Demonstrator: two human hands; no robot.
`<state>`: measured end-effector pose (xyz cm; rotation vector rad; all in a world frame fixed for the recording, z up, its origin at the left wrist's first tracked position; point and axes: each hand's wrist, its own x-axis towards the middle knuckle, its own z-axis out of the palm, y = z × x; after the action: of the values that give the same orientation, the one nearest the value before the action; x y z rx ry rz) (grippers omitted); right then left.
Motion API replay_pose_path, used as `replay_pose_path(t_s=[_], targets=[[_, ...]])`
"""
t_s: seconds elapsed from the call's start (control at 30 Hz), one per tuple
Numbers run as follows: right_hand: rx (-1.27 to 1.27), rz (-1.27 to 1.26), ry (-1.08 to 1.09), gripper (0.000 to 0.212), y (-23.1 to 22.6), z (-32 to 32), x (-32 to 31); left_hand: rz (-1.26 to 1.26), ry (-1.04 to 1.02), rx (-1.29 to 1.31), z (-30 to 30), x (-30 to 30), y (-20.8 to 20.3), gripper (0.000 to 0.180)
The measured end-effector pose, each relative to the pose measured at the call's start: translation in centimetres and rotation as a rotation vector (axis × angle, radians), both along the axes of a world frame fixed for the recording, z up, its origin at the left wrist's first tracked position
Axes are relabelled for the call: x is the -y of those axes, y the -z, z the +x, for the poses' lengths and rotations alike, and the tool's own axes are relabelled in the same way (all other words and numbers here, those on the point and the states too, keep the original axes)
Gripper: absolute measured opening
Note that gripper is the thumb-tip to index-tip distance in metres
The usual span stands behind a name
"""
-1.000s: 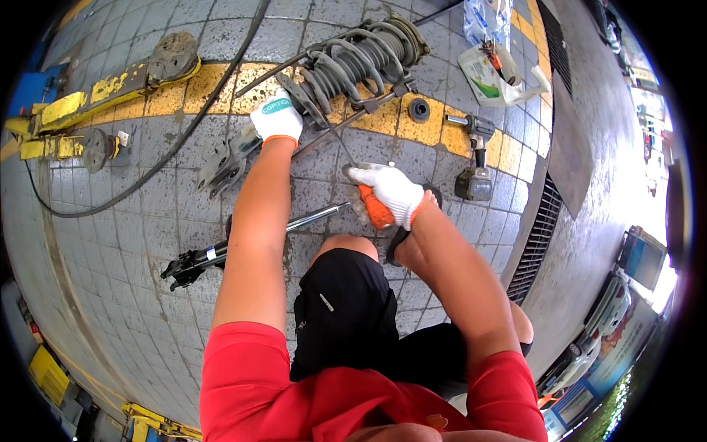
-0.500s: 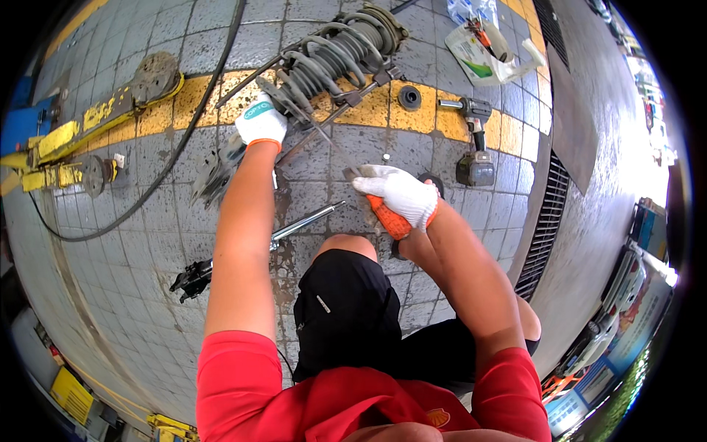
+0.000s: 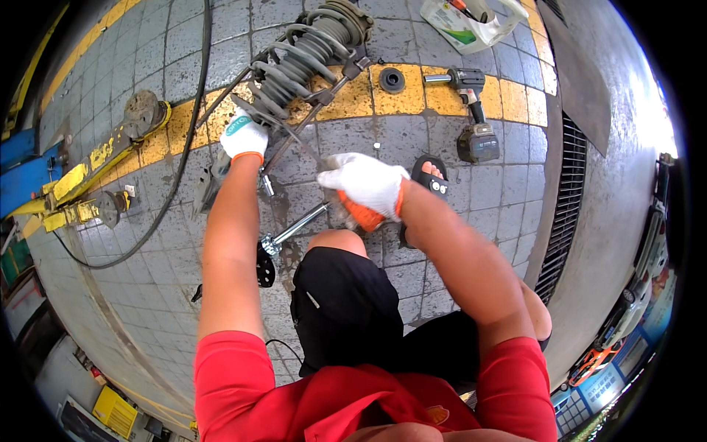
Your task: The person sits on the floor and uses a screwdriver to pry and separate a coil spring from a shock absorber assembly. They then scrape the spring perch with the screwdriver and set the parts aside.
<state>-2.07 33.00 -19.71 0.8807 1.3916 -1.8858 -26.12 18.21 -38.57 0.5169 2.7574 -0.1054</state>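
The left hand (image 3: 244, 137), gloved and at full reach, is clamped on the near end of the coil-spring strut (image 3: 305, 55) lying on the tiled floor (image 3: 471, 214). The right hand (image 3: 364, 184), elbow bent, hovers curled nearer; whether it grips anything cannot be told. A cordless impact wrench (image 3: 473, 110) lies far right.

Knit cloth gloves (image 3: 368, 184) — dull grey metal coil spring (image 3: 302, 59)

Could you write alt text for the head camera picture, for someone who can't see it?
Seen from above, a crouching person in a red shirt reaches their gloved left hand to a coil-spring strut lying on the grey tiled floor, the gloved right hand held near the knee. A cordless power tool and a black hose lie nearby.
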Motion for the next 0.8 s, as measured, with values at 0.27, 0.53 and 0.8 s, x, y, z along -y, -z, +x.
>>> replay_pose_path(t_s=[0.27, 0.53, 0.8], targets=[[-0.134, 0.125, -0.019, 0.045, 1.9, 0.1, -0.5, 0.089, 0.07, -0.15, 1.4, 0.0, -0.1, 0.033], [0.04, -0.313, 0.586, 0.022, 1.3, 0.0, 4.0, 0.113, 0.126, -0.157, 1.9, 0.6, -0.2, 0.031], [0.034, -0.159, 0.584, 0.028, 1.5, -2.4, 4.7, 0.139, 0.103, -0.1, 1.4, 0.6, -1.0, 0.033]])
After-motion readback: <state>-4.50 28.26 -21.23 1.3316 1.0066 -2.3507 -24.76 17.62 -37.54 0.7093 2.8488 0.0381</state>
